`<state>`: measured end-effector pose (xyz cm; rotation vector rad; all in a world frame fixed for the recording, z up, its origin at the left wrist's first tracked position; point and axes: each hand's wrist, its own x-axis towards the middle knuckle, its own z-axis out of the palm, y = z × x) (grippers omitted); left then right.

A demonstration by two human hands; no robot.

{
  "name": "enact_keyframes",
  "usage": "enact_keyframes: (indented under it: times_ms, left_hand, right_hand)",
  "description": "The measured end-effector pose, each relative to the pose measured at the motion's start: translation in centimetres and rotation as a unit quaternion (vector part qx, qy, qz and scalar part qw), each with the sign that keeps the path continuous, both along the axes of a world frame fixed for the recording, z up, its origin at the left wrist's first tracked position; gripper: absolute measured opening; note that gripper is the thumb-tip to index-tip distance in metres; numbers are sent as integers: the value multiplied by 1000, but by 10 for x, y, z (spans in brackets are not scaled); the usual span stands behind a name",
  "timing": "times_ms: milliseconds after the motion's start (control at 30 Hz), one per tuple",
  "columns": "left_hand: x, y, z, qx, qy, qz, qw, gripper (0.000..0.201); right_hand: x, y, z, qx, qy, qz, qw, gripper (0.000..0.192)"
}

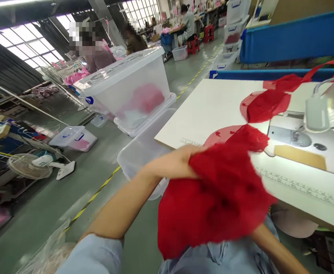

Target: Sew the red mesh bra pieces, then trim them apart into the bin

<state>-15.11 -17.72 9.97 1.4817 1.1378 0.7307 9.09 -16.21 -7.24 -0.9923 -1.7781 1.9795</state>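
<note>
A bundle of red lace fabric [221, 194] lies over my lap, at the near edge of the white sewing table [212, 110]. My left hand [181, 161] reaches across and grips the bundle's upper left edge. My right hand is hidden under the fabric; only its forearm [272, 247] shows at the lower right. Another red lace piece with a strap [269, 102] lies on the table by the sewing machine [323, 110]. The machine's needle plate [295, 137] is lit.
Clear plastic bins [127, 83] holding pink fabric are stacked left of the table, with an empty bin [141, 152] below them. A fan [32, 165] stands on the floor at the left. Other people work at tables behind. A blue padded panel [292, 38] stands beyond the table.
</note>
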Motion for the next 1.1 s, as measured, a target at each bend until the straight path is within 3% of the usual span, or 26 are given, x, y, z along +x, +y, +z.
enact_keyframes:
  times_ms: [100, 200, 300, 467, 700, 1100]
  left_hand:
    - [10, 56, 21, -7, -88, -4, 996, 34]
    - [22, 101, 22, -43, -172, -44, 983, 36]
    - [31, 136, 10, -91, -215, -52, 971, 35]
    - [35, 181, -26, -176, -195, 22, 965, 41]
    - [33, 199, -62, -147, -147, 45, 977, 45]
    - [44, 217, -74, -61, -7, 51, 997, 31]
  right_hand:
    - [11, 3, 2, 32, -10, 6, 999, 44]
    - [23, 7, 1, 62, -36, 20, 997, 54]
    - [31, 11, 0, 80, -46, 42, 995, 60]
    - [34, 11, 2, 94, -35, 32, 994, 54]
    - [36, 11, -5, 125, -53, 73, 988, 66]
    - [20, 7, 10, 135, -21, 111, 984, 66]
